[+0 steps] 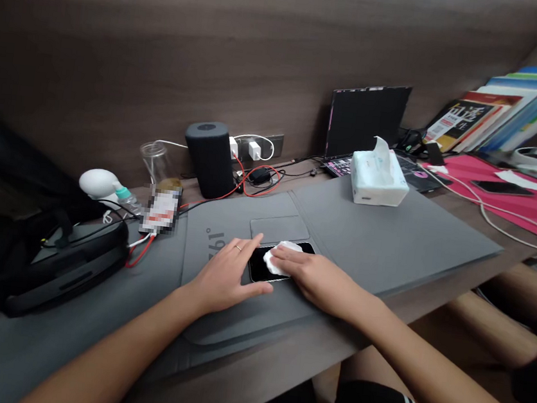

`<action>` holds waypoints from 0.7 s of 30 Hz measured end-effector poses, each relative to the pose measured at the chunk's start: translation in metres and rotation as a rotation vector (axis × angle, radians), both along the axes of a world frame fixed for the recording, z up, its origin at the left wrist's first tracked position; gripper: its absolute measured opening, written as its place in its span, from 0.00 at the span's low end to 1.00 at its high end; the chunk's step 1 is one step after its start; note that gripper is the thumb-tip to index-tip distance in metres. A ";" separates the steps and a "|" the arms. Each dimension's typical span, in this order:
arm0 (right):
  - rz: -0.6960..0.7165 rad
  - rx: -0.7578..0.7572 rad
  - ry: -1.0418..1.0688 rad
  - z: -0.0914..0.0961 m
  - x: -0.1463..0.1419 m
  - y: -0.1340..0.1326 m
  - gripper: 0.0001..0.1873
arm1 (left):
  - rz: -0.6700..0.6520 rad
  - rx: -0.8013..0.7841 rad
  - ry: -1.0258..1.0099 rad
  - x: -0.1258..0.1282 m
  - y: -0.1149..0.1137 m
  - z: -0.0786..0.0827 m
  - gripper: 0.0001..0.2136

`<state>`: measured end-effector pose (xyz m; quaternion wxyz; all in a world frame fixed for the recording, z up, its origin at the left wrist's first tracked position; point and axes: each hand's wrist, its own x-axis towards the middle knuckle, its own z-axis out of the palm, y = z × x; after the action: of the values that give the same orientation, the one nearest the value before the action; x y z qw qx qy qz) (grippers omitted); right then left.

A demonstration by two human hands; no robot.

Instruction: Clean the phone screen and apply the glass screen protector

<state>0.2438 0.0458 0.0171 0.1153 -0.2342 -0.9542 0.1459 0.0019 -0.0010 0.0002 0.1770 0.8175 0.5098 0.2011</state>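
A smartphone (pixel 260 270) with a black screen lies face up on the grey desk mat (pixel 391 235). My right hand (pixel 311 274) presses a crumpled white tissue (pixel 277 259) onto the screen, fingers together on top of it. At the phone's left end rests my left hand (pixel 229 271), thumb and fingers spread around that edge, with a ring on one finger. A thin grey rectangle (pixel 279 229), perhaps a flap or pad, sits just behind the phone.
Behind stand a tissue pack (pixel 377 185), an opened laptop (pixel 367 122), a black speaker (pixel 209 159) and a glass jar (pixel 154 159). Cables with chargers (pixel 255 151) run along the wall. At left lies a black headset-like device (pixel 71 269); books (pixel 511 113) lean at right. Another person's legs (pixel 496 331) show at right.
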 end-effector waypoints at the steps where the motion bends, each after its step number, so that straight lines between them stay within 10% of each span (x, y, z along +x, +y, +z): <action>1: 0.034 -0.007 0.008 0.000 -0.003 -0.002 0.31 | -0.002 -0.004 -0.003 0.000 0.000 0.000 0.43; 5: 0.111 -0.014 0.054 0.008 0.005 0.007 0.34 | -0.024 -0.010 -0.040 -0.002 0.000 0.002 0.40; 12: -0.230 0.295 0.050 0.035 0.045 0.081 0.20 | -0.024 -0.023 -0.061 -0.001 -0.001 0.005 0.38; 21: -0.250 0.143 -0.178 0.032 -0.005 0.094 0.30 | -0.022 0.005 -0.050 0.000 -0.001 0.005 0.32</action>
<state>0.2383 0.1400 0.0490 0.0638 -0.3542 -0.9321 0.0410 0.0015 -0.0020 0.0051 0.1897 0.8182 0.4958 0.2209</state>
